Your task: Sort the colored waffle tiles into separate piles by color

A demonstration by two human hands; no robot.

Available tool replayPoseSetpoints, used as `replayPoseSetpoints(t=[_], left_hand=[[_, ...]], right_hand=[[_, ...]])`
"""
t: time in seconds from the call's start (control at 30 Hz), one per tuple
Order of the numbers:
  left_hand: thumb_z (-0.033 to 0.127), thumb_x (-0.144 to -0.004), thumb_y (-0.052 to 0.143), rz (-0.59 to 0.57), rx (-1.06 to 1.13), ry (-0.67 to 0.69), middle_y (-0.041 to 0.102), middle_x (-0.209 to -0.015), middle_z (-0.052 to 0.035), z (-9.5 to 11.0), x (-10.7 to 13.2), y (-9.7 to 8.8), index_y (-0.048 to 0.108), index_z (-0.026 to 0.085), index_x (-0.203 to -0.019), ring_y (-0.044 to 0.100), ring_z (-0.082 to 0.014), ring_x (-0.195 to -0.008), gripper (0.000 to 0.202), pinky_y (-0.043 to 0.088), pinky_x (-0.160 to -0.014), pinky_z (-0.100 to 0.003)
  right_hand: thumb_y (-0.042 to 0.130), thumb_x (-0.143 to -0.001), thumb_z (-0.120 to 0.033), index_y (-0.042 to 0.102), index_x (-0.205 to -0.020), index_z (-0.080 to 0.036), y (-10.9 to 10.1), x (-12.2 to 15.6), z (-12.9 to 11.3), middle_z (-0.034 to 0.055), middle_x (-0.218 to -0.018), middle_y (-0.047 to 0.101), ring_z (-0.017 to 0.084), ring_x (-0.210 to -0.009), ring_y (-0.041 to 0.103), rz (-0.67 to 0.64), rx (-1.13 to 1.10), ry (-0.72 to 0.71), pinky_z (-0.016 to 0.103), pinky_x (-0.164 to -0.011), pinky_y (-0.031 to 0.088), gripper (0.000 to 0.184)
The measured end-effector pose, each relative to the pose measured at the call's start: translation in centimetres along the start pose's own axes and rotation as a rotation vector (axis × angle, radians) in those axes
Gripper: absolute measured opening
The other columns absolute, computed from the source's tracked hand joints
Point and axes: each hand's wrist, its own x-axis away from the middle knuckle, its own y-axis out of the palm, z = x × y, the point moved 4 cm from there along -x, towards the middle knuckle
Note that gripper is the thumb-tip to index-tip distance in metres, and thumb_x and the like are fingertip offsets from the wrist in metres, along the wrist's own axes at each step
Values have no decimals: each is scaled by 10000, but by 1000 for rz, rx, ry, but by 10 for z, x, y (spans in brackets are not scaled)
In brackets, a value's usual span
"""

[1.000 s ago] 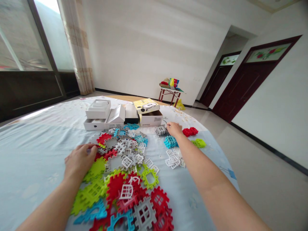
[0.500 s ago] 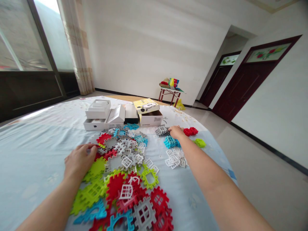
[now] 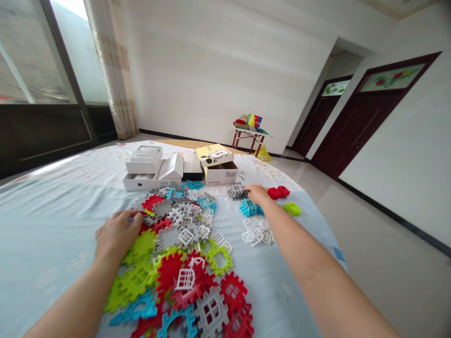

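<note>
My left hand (image 3: 118, 231) rests at the left edge of a loose heap of toothed plastic building plates, with curled fingers beside a red plate (image 3: 162, 225). What those fingers hold, if anything, is hidden. Farther off, my right hand (image 3: 256, 193) reaches over the table, its fingers closed at the edge of a small stack of grey building plates (image 3: 236, 190). Just below that hand sits a blue pile (image 3: 249, 208), with red plates (image 3: 278, 192) to its right. White window pieces (image 3: 256, 231) lie nearer, under the forearm's left side. Lime green plates (image 3: 291, 209) form another pile.
Behind the heap stand an opened white box (image 3: 151, 184) and a box with a yellow cartoon lid (image 3: 214, 156). A patterned cloth (image 3: 52, 234) covers the round table. A small side table (image 3: 251, 133) with bright items stands by the wall.
My right hand has shifted very slightly left, toward the grey stack. The left hand and the heap look almost the same.
</note>
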Motion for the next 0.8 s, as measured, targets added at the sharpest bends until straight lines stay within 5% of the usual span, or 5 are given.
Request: replayPoseSetpoints(t=[0.67, 0.8], left_hand=[[474, -785, 288, -14, -20, -12, 554, -1148, -84, 0, 0, 0, 611, 239, -1002, 508, -287, -1018, 454, 386, -790, -405], [479, -783, 299, 0, -12, -13, 559, -1141, -91, 0, 1, -1, 616, 232, -992, 513, -283, -1011, 454, 390, -783, -398]], right_hand=[[446, -739, -254, 576, -1071, -346, -3, -5, 4, -8, -1118, 592, 248, -1078, 472, -3, -36, -11, 462, -892, 328, 368], [521, -667, -223, 492, -1184, -295, -10, -12, -4, 25, -1202, 530, 267, -1144, 401, 0, -66, -76, 443, -900, 334, 523]])
